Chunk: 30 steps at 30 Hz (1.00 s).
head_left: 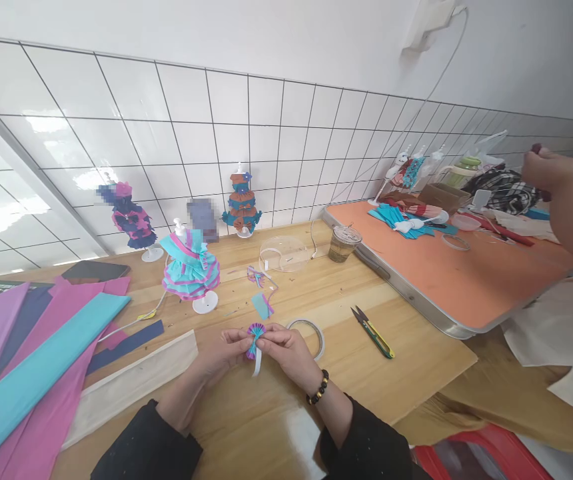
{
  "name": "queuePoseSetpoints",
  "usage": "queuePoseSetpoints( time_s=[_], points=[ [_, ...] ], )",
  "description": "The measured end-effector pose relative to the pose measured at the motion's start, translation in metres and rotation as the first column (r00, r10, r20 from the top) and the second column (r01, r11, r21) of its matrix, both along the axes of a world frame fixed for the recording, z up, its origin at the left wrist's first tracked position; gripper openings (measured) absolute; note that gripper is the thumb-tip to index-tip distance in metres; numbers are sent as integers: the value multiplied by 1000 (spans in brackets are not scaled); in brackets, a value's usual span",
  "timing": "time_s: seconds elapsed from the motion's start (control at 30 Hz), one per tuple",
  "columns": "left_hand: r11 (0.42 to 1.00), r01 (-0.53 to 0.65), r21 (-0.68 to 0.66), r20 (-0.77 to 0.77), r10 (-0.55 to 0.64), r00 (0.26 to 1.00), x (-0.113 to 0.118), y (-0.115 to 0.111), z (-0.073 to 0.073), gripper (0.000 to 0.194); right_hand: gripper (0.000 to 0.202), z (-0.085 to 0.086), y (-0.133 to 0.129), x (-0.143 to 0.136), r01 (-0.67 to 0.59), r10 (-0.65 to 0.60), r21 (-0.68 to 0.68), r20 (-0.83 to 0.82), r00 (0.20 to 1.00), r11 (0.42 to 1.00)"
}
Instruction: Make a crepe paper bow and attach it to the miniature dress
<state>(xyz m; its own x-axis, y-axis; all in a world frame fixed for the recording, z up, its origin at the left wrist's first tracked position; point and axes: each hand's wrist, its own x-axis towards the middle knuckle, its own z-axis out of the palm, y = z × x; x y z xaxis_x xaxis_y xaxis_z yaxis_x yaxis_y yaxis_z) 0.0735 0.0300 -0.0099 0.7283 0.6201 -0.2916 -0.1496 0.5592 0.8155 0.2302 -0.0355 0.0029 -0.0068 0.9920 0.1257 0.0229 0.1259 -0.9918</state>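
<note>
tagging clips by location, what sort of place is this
Likely a craft workspace: a wooden table holds a miniature ruffled dress on a stand, snips and colourful sheets.

Before me, a clear cup [344, 247] of brownish liquid stands beside an orange-topped, metal-edged surface [456, 280], where a green-topped container [461, 172] sits near dark patterned cloth [499, 190], along a white-tiled wall [296, 148].

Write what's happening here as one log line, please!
left hand: pinching pleated piece | right hand: pinching same piece | white strip: extending below piece | tape roll: beside right hand | snips: on table
</note>
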Motion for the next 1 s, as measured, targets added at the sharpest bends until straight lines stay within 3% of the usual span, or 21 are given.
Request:
queuePoseSetpoints(
  time_s=[0.17,0.53,0.73,0.87,1.0],
  points=[
    [990,-65,123,-62,74,995,3,-2,1,18,18,-1,1,-1,42,-43,-29,-7,999,999],
    [865,-48,499,-212,175,961,4,-1,3,25,19,-9,4,-1,115,-114,-63,18,993,991],
    [799,-36,600,-211,202,956,9,-4,-1,21,18,-12,6,-3,213,-212,-55,34,977,975],
    [736,-19,677,-233,238,943,9,-3,-1,18,17,-13,7,-2,215,-214,-56,21,977,975],
    [717,-21,697,-243,264,933,8,-2,-1,17,16,-11,7,-2,218,-218,-72,3,976,973]
  ],
)
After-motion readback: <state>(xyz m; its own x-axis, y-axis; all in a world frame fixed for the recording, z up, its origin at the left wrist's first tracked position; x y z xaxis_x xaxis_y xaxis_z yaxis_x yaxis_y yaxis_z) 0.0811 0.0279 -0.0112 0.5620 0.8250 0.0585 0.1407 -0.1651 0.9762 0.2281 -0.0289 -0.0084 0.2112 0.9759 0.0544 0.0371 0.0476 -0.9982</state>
